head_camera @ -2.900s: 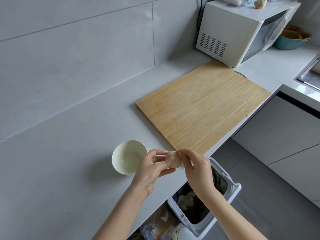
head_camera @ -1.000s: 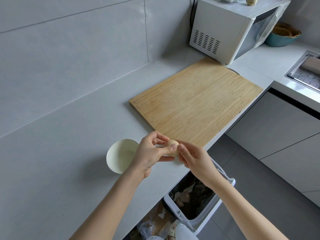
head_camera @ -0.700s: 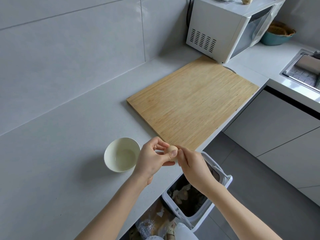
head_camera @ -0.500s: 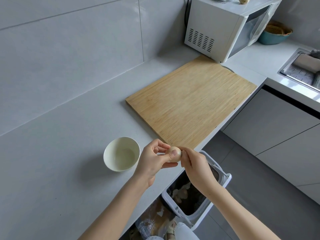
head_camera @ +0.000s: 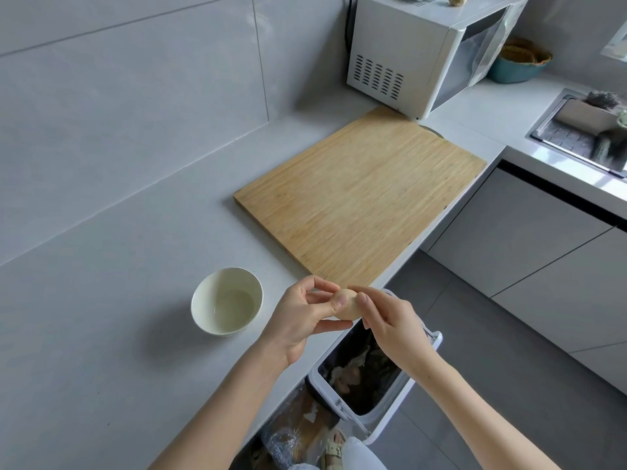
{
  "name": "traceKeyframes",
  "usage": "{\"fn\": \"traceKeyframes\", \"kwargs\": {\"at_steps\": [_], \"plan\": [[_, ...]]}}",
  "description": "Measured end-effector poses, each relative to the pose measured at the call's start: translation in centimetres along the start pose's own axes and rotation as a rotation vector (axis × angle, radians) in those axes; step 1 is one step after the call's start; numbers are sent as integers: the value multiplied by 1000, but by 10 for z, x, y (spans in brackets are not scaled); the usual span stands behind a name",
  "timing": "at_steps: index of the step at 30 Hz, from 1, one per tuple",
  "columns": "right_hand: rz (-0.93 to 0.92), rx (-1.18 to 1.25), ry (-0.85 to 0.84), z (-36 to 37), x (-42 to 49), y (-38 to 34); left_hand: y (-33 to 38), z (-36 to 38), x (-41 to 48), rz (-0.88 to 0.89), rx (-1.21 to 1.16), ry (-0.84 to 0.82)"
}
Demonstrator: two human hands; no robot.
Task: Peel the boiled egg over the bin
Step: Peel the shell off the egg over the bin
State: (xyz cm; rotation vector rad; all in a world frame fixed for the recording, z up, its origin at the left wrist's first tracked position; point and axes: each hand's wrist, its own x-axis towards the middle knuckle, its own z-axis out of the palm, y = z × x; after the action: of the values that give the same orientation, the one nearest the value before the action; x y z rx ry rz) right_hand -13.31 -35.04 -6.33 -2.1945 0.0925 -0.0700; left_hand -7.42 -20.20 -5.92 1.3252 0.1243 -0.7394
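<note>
Overhead, a grey counter carries a wooden cutting board along its front edge, a white bin stands open on the floor below that edge, and a white bowl sits near the board's near corner. The left hand grips, and the right hand pinches, the boiled egg at the counter's front edge, above the bin's far rim.
</note>
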Motion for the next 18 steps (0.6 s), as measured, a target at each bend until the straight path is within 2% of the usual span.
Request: {"fn": "traceKeyframes", "kwargs": {"at_steps": [7, 18], "plan": [[-61, -179, -21, 5, -4, 6, -6, 7, -1, 37, 82, 43], [9, -171, 6, 14, -9, 11, -19, 15, -1, 85, 160, 150]]}}
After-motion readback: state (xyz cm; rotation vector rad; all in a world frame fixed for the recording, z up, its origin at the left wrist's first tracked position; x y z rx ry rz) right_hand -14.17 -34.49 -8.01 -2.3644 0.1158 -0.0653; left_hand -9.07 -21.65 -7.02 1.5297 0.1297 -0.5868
